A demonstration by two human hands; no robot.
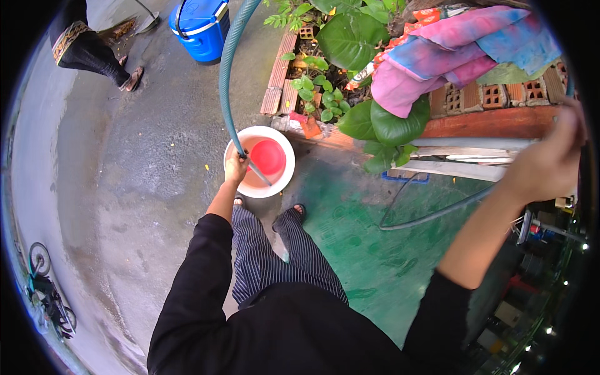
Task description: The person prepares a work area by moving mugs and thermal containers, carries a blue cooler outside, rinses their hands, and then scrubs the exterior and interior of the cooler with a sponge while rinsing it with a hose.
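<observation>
In the head view, gripping a blue-green hose (227, 81) in the left hand (236, 169), clamping it over the left rim of a white-rimmed basin (290, 156) standing on the floor (156, 181). Pointing the hose down into the basin, beside a red bowl (267, 156) sitting inside. Showing a pale streak running from below the left hand across the basin; not making clear whether water or more tube. Curving the hose's upper length toward the top edge, past a blue cooler (203, 34).

Holding the hands well apart. Lifting the right hand (547, 164) at the far right, near a brick ledge (494, 97), and bending its fingers; not showing clearly enough to tell whether holding anything there.

Standing just behind the basin in striped trousers (269, 250), wearing black sleeves (197, 287). Facing leafy plants (353, 40) and, on the ledge, a pink-and-blue cloth (431, 62). Including, at upper left, another person's sandalled feet (132, 79), and, at lower left, a motorbike (50, 294).
</observation>
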